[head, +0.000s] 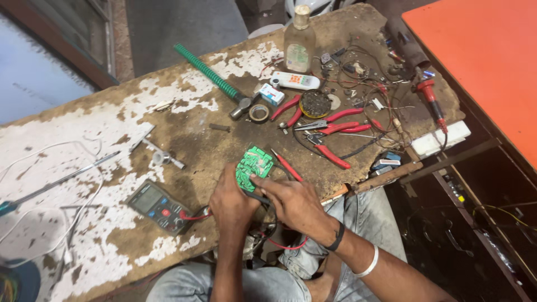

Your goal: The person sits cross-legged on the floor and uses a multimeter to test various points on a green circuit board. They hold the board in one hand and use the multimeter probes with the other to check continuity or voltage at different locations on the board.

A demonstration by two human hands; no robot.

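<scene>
A small green circuit board [254,165] lies near the front edge of a worn workbench [112,145]. My left hand [232,204] grips a probe with a red lead against the board's lower left. My right hand [293,204] holds a black probe whose tip touches the board's right side. Red and black leads run from both hands to a dark multimeter [159,207] lying to the left.
Red-handled pliers and cutters [330,127], a tape roll [259,113], a clear bottle [299,42], a white remote [295,81], a green-handled hammer [215,78] and a red soldering iron [432,100] crowd the bench's far right. An orange table [486,61] stands at right. White cables [50,184] lie at left.
</scene>
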